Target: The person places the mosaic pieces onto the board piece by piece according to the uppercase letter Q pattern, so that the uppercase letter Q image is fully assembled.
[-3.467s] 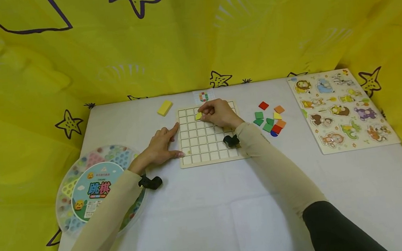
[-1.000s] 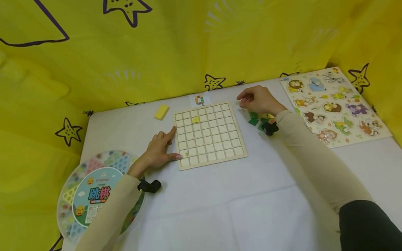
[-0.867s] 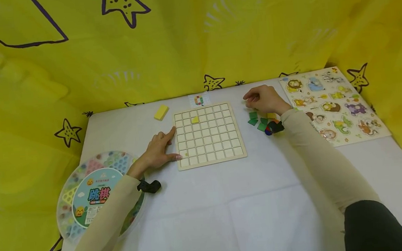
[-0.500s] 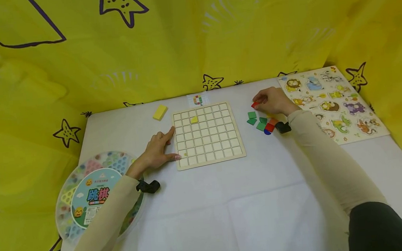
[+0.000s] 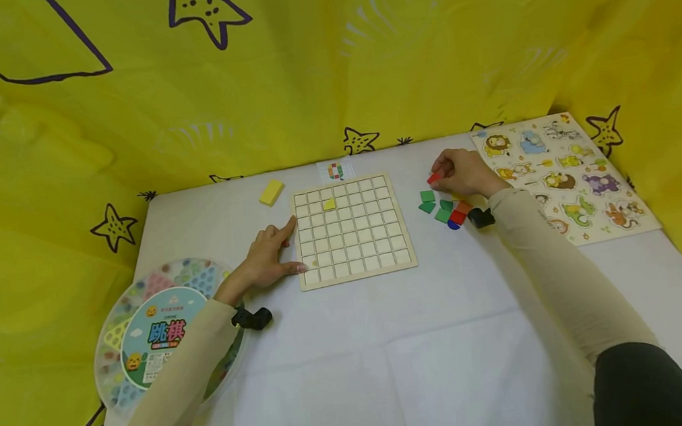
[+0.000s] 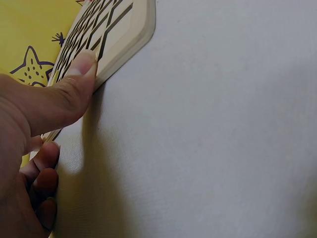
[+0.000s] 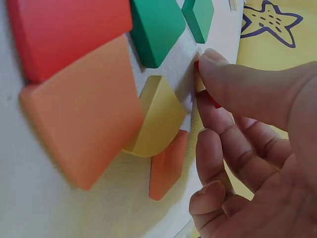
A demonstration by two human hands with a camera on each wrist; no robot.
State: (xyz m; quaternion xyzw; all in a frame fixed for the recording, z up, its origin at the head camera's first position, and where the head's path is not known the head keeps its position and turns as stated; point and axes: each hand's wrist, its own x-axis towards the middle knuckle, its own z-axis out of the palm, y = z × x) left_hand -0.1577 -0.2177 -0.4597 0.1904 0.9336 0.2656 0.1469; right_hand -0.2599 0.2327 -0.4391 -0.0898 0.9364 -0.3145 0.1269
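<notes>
A pale wooden grid board (image 5: 359, 276) lies on the table with one yellow tile (image 5: 329, 204) in its upper cells. My left hand (image 5: 267, 256) rests at the board's left edge, thumb and index finger spread apart along it. The left wrist view shows the thumb (image 6: 74, 94) lying on the rim. To the right of the board, my right hand (image 5: 464, 172) pinches a red tile (image 5: 434, 178) between thumb and fingers; in the right wrist view little of it shows. Just below this hand lie green tiles (image 5: 427, 196), another red tile (image 5: 457, 217), an orange tile (image 7: 84, 114) and a yellow rounded piece (image 7: 161, 119).
A small pattern card (image 5: 335, 171) lies behind the board, and a yellow block (image 5: 271, 192) at its upper left. An animal puzzle board (image 5: 566, 180) is at the right. A round Chinese checkers box (image 5: 111, 341) sits at the left, partly under the left forearm. Yellow cloth (image 5: 304, 74) hangs behind.
My right hand left the yellow tile on the grid board, moved right to the loose tiles and took hold of a red tile. The left hand stayed at the board's edge.
</notes>
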